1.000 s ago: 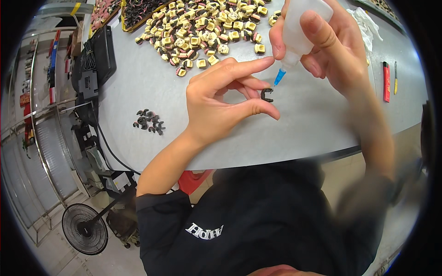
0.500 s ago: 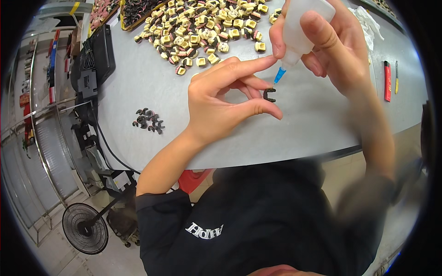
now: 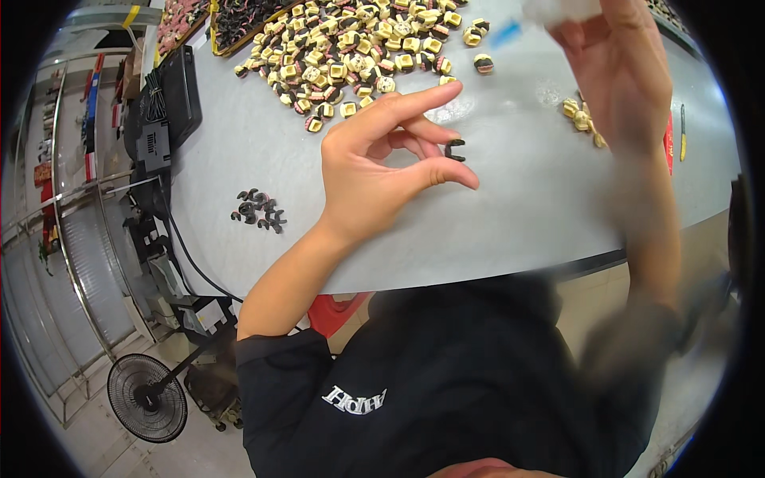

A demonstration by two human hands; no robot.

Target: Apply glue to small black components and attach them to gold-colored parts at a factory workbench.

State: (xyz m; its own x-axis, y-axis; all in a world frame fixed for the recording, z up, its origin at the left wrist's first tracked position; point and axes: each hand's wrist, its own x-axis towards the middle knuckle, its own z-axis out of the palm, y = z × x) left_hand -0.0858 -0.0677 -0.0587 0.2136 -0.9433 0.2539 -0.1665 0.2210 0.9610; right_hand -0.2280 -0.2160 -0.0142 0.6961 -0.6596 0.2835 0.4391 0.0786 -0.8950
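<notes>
My left hand [image 3: 368,163] pinches a small black C-shaped piece [image 3: 454,150] between thumb and fingers, its index finger stretched out above. Up at the top edge, my right hand [image 3: 621,80] holds a translucent squeeze bottle [image 3: 560,9], smeared by motion and partly cut off by the frame. Its blue needle tip [image 3: 506,34] points left, away from the black piece. On the grey table, left of my left forearm, lies a small heap of similar black C-shaped pieces [image 3: 259,209].
Many small cream, black and pink pieces [image 3: 351,60] are piled at the far middle. A few cream pieces [image 3: 580,118] lie by my right wrist. Trays of pink [image 3: 179,20] and dark parts [image 3: 239,22] stand far left. A yellow-handled knife [image 3: 683,135] lies right; a fan [image 3: 147,397] stands lower left.
My right hand has drawn the bottle and its needle tip up and away from the black piece. My left hand has shifted slightly up and left, still pinching the piece.
</notes>
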